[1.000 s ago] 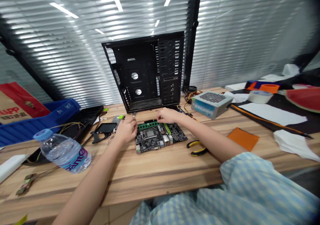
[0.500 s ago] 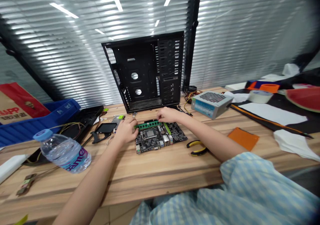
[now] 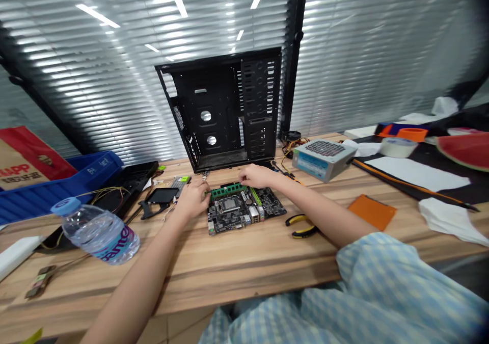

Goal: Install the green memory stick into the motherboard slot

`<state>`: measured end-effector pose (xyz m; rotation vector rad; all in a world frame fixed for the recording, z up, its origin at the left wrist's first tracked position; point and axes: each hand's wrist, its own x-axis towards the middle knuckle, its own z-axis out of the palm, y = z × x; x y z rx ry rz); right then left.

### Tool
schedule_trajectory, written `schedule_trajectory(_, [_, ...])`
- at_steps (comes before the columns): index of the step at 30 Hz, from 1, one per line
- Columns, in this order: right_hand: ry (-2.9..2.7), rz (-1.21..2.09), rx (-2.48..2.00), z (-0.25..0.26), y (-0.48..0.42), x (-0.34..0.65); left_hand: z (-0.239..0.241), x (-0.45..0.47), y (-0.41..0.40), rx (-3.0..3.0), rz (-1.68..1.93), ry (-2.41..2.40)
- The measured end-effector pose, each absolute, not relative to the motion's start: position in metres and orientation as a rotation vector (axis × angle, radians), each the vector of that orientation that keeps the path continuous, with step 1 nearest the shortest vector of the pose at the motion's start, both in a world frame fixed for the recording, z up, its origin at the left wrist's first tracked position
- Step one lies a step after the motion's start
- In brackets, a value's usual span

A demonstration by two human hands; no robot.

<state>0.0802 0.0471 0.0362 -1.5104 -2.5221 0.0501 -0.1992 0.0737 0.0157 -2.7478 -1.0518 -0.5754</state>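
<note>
A green RAM stick [image 3: 226, 190] lies along the far edge of a black motherboard [image 3: 250, 206], which rests flat on the wooden table. My left hand [image 3: 194, 198] is closed at the stick's left end, its fingers curled against it. At the other end, my right hand [image 3: 255, 176] pinches the stick between thumb and fingers. Whether the stick sits fully in its slot I cannot tell. A bare processor socket [image 3: 229, 205] shows in the board's middle, and a lime green slot [image 3: 256, 196] lies right of it.
Behind the board stands an open black computer case [image 3: 217, 109]. A power supply [image 3: 324, 158] is at the right, with yellow-black pliers [image 3: 301, 226] under my right forearm. A water bottle [image 3: 97, 232] and a blue bin [image 3: 91, 173] stand left. An orange sheet [image 3: 372, 211] lies right.
Both hands stay at the ends of the RAM stick. The stick looks slightly shifted or tilted at the far edge; the motherboard has not moved.
</note>
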Motion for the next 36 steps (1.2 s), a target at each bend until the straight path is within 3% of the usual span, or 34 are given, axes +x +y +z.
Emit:
schedule_trajectory(7, [-2.404, 0.078, -1.584, 0.037, 0.049, 0.082, 0.008, -0.202, 0.082, -2.811, -0.894, -1.183])
schedule_trajectory(19, [-2.418, 0.025, -1.765, 0.028, 0.043, 0.074, 0.004, -0.195, 0.078, -2.762, -0.711, -1.275])
schedule_trajectory(28, [-2.540, 0.089, -1.430, 0.027, 0.053, 0.083, 0.005, -0.202, 0.082, -2.895, -0.679, -1.252])
schedule_trajectory(36, [-2.599, 0.062, -1.462, 0.026, 0.053, 0.081, 0.007, -0.200, 0.081, -2.928, -0.644, -1.190])
